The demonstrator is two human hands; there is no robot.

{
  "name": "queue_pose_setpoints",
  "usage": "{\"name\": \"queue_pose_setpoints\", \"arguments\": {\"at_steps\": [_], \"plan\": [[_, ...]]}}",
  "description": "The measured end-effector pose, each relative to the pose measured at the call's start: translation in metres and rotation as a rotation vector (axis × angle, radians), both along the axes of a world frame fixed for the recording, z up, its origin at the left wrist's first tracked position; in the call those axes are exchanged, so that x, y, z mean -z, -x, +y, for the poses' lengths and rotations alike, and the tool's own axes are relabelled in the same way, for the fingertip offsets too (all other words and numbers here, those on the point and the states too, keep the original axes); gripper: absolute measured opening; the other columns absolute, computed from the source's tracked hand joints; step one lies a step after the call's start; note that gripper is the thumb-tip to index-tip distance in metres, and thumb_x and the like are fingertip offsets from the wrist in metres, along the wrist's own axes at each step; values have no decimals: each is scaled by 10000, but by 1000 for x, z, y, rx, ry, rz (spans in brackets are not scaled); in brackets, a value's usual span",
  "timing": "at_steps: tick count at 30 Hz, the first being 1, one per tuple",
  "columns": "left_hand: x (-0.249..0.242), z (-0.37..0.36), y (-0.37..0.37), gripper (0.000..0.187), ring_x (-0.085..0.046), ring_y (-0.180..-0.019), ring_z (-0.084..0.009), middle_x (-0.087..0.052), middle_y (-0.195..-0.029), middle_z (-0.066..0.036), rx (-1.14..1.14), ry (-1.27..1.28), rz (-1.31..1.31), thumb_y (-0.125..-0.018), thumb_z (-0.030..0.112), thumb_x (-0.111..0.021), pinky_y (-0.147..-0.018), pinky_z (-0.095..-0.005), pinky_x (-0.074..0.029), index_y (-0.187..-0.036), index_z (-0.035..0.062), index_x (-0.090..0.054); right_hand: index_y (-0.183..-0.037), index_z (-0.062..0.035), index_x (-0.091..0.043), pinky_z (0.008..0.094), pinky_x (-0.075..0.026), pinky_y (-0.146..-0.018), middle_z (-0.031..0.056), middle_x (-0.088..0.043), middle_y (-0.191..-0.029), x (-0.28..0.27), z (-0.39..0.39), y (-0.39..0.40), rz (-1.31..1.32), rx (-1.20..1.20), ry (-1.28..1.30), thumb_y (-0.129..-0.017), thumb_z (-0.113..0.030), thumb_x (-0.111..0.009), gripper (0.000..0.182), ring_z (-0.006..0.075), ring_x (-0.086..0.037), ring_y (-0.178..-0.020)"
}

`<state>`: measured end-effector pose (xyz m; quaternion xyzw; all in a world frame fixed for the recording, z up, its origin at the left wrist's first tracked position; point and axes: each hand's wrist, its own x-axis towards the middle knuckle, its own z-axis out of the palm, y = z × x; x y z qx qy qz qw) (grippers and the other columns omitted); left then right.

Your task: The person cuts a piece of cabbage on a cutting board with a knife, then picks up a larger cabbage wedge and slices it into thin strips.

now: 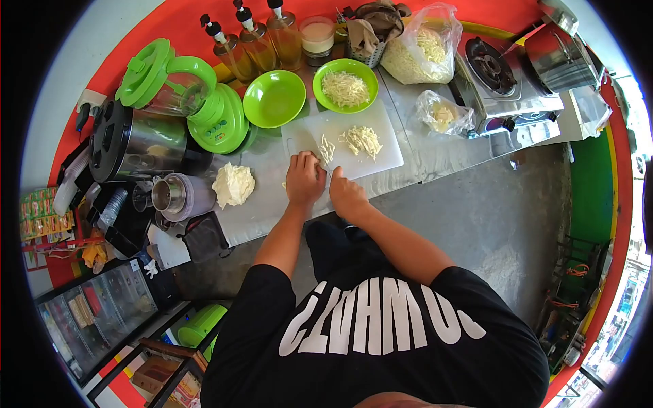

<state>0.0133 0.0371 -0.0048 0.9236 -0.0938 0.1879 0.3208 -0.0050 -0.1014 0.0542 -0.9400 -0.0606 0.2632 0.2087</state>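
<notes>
On the metal counter lies a white cutting board with a pile of pale shreds and a smaller heap of strips beside it. My left hand is at the board's near left edge, fingers curled down over something I cannot make out. Just to its right, my right hand is closed around a knife, of which only a little blade shows between the hands. Behind the board, a green bowl holds similar shreds. Another green bowl to its left has nothing in it.
A green blender, a crumpled white bundle and a steel cup stand at the left. Pump bottles line the back. On the right are a large bag of shreds, a small bag and a gas stove.
</notes>
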Motion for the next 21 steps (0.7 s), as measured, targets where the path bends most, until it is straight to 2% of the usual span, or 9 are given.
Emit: {"name": "queue_pose_setpoints", "arguments": {"at_steps": [1, 7, 14, 16, 20, 21], "plan": [[0, -1, 1, 158, -577, -951, -344, -607, -1021, -101, -2, 3, 4, -784, 53, -648, -793, -453, -507, -926, 48, -578, -1138, 49, -395, 522, -590, -810, 318, -707, -959, 3, 0, 2, 5, 33, -15, -878, 13, -618, 344, 473, -719, -950], [3, 0, -1, 142, -580, -938, -338, -610, -1011, -92, -6, -37, -8, -780, 67, -640, -781, -449, -520, -915, 59, -597, -1159, 50, -398, 516, -591, -809, 304, -711, -982, -7, 0, -10, -2, -43, 3, -890, 0, -611, 347, 462, -723, -954], [0, -1, -1, 136, -580, -949, -332, -610, -1014, -84, -25, -6, 4, -787, 72, -643, -784, -451, -522, -914, 65, -594, -1175, 69, -404, 514, -588, -824, 307, -710, -986, -2, 3, -8, 43, 38, 5, -864, 18, -635, 391, 461, -722, -963], [2, -1, 1, 137, -580, -950, -332, -610, -1015, -83, -27, -11, 9, -787, 71, -644, -785, -450, -522, -914, 65, -594, -1210, 64, -436, 476, -611, -796, 262, -734, -982, -3, 4, -14, -20, -59, 26, -967, -83, -566, 313, 400, -749, -945], [2, 1, -1, 141, -580, -949, -331, -611, -1007, -75, -19, 3, -1, -781, 71, -651, -777, -445, -523, -911, 71, -595, -1206, 54, -441, 471, -610, -798, 256, -735, -984, -11, 2, -2, 11, -75, 31, -973, -77, -556, 292, 399, -748, -943], [2, 0, -1, 140, -580, -949, -331, -612, -1003, -73, -13, 14, -10, -780, 70, -652, -773, -445, -523, -908, 73, -595, -1186, 60, -428, 497, -599, -810, 289, -721, -985, -8, 2, 2, 12, -26, 21, -932, -33, -579, 310, 431, -734, -951]]}}
